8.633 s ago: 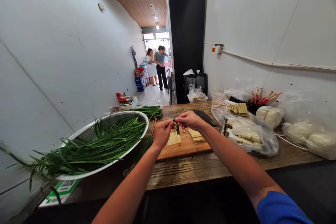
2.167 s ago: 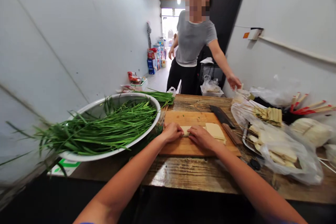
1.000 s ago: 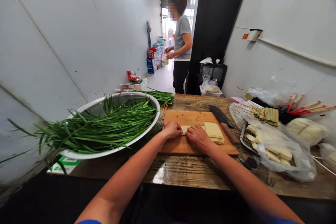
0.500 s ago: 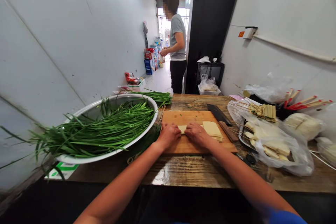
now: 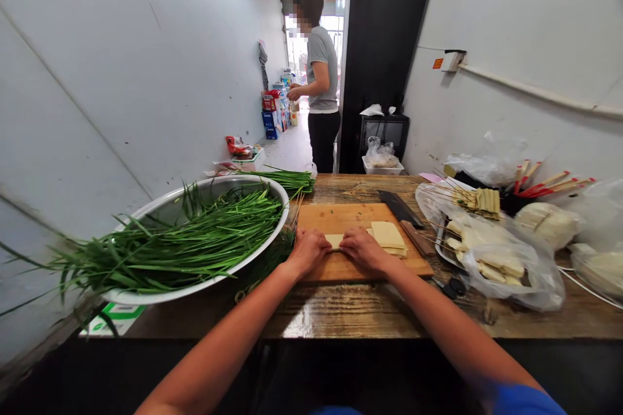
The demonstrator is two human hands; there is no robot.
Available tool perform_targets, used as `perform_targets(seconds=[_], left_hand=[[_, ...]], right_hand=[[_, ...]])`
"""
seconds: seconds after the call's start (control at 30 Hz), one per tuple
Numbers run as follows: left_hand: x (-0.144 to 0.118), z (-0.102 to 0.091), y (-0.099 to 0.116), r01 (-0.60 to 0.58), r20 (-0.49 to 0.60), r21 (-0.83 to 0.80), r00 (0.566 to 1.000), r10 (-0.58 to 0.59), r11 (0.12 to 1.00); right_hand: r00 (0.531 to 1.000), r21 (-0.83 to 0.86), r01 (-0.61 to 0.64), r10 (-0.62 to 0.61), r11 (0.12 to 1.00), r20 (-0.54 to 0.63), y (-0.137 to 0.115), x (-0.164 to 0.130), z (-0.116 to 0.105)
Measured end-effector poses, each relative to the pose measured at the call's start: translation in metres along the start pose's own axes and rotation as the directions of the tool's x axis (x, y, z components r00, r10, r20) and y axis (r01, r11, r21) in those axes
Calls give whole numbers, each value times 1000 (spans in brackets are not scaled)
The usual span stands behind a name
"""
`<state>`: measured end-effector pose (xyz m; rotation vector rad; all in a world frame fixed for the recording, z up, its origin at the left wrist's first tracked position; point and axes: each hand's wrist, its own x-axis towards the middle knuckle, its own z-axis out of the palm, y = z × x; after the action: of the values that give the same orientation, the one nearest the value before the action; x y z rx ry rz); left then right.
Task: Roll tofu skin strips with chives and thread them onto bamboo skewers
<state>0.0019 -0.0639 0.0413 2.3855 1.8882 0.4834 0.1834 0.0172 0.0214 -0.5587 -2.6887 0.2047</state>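
Note:
A pale tofu sheet [image 5: 334, 242], narrow like a roll, lies on the wooden cutting board [image 5: 316, 214]. My left hand [image 5: 312, 250] grips its left end with curled fingers. At the other end, my right hand [image 5: 363, 247] pinches it the same way. Most of the sheet under my fingers is hidden. Beside my right hand rests a stack of flat, square tofu sheets [image 5: 388, 235]. A cleaver [image 5: 399, 209] lies along the board's right side, its wooden handle over the edge.
Left of the board stands a large metal bowl [image 5: 265, 253] heaped with green chives [image 5: 209, 233]. On the right are a tray [image 5: 440, 248] of pale tofu pieces in plastic, skewered rolls [image 5: 481, 202] and red-tipped sticks [image 5: 549, 185]. A person [image 5: 321, 71] stands beyond the table [image 5: 331, 314].
The whole view has shifted slightly, so things sit a little further left. Both hands stay on the tofu sheet with hardly any movement.

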Motion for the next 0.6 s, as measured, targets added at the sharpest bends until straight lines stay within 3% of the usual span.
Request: perform_targets(seconds=[0.1, 0.23, 0.4, 0.6], left_hand=[[-3, 4, 0, 48, -52, -36, 997, -50, 998], [-4, 8, -1, 121, -66, -105, 989, -129, 987], [-4, 8, -4, 147, -91, -162, 982, -163, 976], [1, -1, -3, 120, 1, -124, 993, -121, 985]], right_hand=[[997, 127, -73, 72, 989, 11, 4, 2, 0], [980, 297, -189, 160, 936, 119, 12, 7, 0], [947, 395, -304, 227, 867, 228, 14, 13, -4], [968, 418, -240, 184, 876, 170, 13, 12, -8]])
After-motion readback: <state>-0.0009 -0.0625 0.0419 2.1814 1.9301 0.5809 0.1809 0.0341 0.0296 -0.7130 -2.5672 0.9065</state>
